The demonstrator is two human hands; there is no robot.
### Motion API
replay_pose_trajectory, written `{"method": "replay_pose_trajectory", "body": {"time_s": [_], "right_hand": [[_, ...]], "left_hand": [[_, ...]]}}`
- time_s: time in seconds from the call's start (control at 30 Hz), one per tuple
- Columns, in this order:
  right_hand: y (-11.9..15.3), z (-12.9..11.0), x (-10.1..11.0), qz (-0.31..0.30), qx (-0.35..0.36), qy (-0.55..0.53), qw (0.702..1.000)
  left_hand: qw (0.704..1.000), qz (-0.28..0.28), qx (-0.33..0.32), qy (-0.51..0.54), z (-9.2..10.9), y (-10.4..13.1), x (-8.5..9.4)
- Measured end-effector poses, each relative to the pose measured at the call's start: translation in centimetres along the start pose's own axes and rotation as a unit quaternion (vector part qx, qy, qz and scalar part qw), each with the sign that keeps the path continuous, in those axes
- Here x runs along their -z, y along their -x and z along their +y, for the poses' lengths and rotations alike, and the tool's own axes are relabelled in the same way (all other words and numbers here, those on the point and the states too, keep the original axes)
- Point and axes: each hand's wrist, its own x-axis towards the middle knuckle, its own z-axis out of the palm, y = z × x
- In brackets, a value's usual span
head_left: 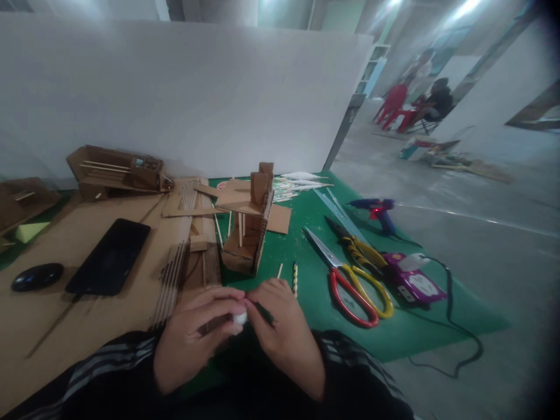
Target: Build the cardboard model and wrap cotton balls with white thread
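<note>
left hand (190, 332) obscures possible white ball (240, 318), cardboard (241, 258) beyond.

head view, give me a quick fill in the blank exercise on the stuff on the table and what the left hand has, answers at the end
The person's left hand holds a small rounded object that is ____ in colour.
The large metal scissors have one yellow handle loop and one ____ loop.
In the picture, the flat black phone lies to the ____ of the shiny black oval mouse.
The scissors lie on a smooth ____ tabletop.

Missing words: white; red; right; green
</note>
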Motion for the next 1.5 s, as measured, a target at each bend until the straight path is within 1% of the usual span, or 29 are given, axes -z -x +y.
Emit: {"method": "replay_pose_trajectory", "body": {"time_s": [0.13,0.23,0.3,0.4,0.43,0.5,0.57,0.63,0.73,0.87,1.03,1.2,1.33,1.4,1.5], "right_hand": [[0.4,0.4,-0.6,-0.041,-0.006,0.014,0.999],[0.7,0.4,-0.8,-0.07,0.015,0.031,0.997],[0.9,0.2,-0.7,-0.085,0.034,0.039,0.995],[1.0,-0.4,-0.1,-0.105,0.054,0.054,0.992],[1.0,-0.6,0.1,-0.111,0.057,0.058,0.991],[1.1,-0.9,0.7,-0.119,0.06,0.059,0.989],[1.2,-1.1,1.3,-0.118,0.066,0.052,0.989],[1.2,-1.3,1.8,-0.109,0.07,0.041,0.991],[1.1,-1.4,2.5,-0.083,0.075,0.029,0.993],[0.9,-1.3,3.0,-0.049,0.094,0.03,0.994],[0.6,-1.0,2.6,-0.015,0.108,0.031,0.994],[0.3,-0.8,2.2,0.013,0.104,-0.001,0.994],[0.2,-0.5,1.9,0.019,0.083,-0.017,0.996],[0.3,-0.3,1.7,0.015,0.076,-0.024,0.997],[0.3,0.0,1.5,0.013,0.081,-0.028,0.996]], "left_hand": [[1.0,0.017,0.014,-0.013,-0.2,0.1,0.0],[0.999,0.033,0.021,-0.016,-0.2,0.1,-0.1],[0.998,0.046,0.053,-0.004,-0.1,0.1,-0.2],[0.987,0.079,0.129,0.055,0.0,0.1,-0.5],[0.983,0.08,0.143,0.08,0.1,0.0,-0.5],[0.98,0.067,0.148,0.113,0.1,-0.1,-0.5],[0.983,0.048,0.134,0.116,0.0,-0.2,-0.4],[0.987,0.042,0.119,0.103,-0.2,-0.3,-0.2],[0.992,0.028,0.093,0.085,-0.4,-0.3,0.0],[0.996,-0.007,0.061,0.067,-0.4,-0.2,0.1],[0.998,-0.024,0.042,0.033,0.0,-0.4,0.1],[0.996,-0.048,0.017,0.071,0.2,0.0,0.0],[0.998,-0.036,0.027,0.04,0.4,0.4,0.1],[0.999,-0.034,0.003,0.026,0.6,0.3,0.2],[0.997,-0.043,-0.055,0.034,0.6,0.2,0.2]]}}
